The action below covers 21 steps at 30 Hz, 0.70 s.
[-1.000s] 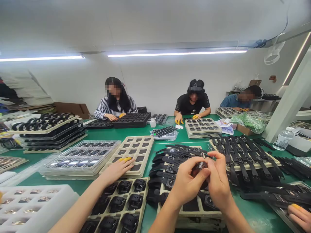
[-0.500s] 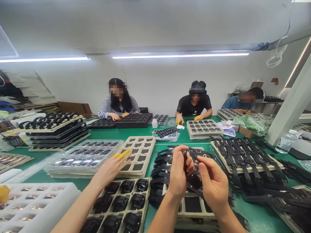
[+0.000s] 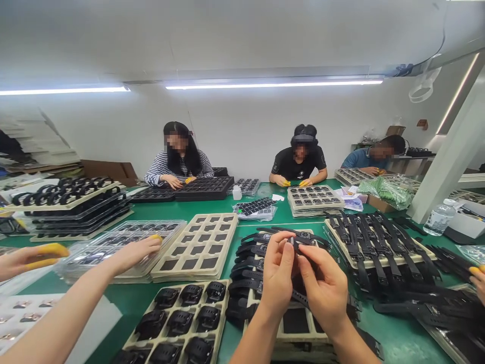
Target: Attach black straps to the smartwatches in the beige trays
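Observation:
My left hand [image 3: 278, 275] and my right hand [image 3: 324, 285] come together at the middle right, both closed on a black watch [image 3: 294, 243] with a strap. My fingertips pinch it from both sides and cover most of it. Directly under my hands lies a cream tray [image 3: 295, 320] with square compartments. Black watches with spread straps [image 3: 252, 275] lie along its left side and far end. A black strap below my hands partly shows; whether it belongs to the held watch I cannot tell.
Left of my hands stand a tray of black watches [image 3: 180, 322], a cream tray stack [image 3: 197, 249] and clear trays [image 3: 142, 230]. A co-worker's arm [image 3: 94, 283] reaches in from the left. More strapped watches [image 3: 379, 242] lie right. Three people [image 3: 299, 162] sit opposite.
My hands have drawn closer together and the held watch has turned, its strap less visible. The co-worker's arm has shifted left to the clear trays. Fingertips now show at the right edge.

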{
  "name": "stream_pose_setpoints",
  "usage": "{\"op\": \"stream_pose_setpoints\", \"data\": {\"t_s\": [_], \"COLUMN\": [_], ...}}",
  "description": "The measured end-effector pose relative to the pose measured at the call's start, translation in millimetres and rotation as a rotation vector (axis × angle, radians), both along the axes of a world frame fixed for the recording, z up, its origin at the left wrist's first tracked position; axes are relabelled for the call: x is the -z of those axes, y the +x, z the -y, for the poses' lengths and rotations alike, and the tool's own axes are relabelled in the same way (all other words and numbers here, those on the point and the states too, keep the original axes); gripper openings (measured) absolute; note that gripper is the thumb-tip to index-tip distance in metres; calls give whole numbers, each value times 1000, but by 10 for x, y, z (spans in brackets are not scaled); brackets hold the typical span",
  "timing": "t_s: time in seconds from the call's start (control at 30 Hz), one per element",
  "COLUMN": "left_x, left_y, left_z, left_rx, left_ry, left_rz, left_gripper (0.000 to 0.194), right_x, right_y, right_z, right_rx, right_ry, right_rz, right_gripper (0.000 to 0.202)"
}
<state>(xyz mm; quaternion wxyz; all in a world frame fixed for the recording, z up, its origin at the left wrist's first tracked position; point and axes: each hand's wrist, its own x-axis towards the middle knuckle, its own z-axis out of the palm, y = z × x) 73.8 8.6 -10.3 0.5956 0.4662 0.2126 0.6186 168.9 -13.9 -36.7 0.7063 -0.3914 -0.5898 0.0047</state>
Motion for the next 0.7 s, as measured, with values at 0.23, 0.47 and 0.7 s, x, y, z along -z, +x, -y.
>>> {"op": "stream_pose_setpoints", "data": {"t_s": [0.23, 0.47, 0.7], "left_x": [17, 46, 71], "left_y": [-21, 7, -41], "left_z": [-55, -60, -105], "left_rx": [9, 15, 78], "left_ry": [18, 3, 22], "left_rz": [-17, 18, -40], "left_gripper": [47, 49, 47], "right_x": [34, 23, 22], "right_y": [42, 49, 33], "right_z": [-44, -54, -51], "right_rx": [-136, -198, -126], "right_ry": [-54, -89, -147], "right_rz": [-117, -202, -168], "right_gripper": [19, 16, 16]}}
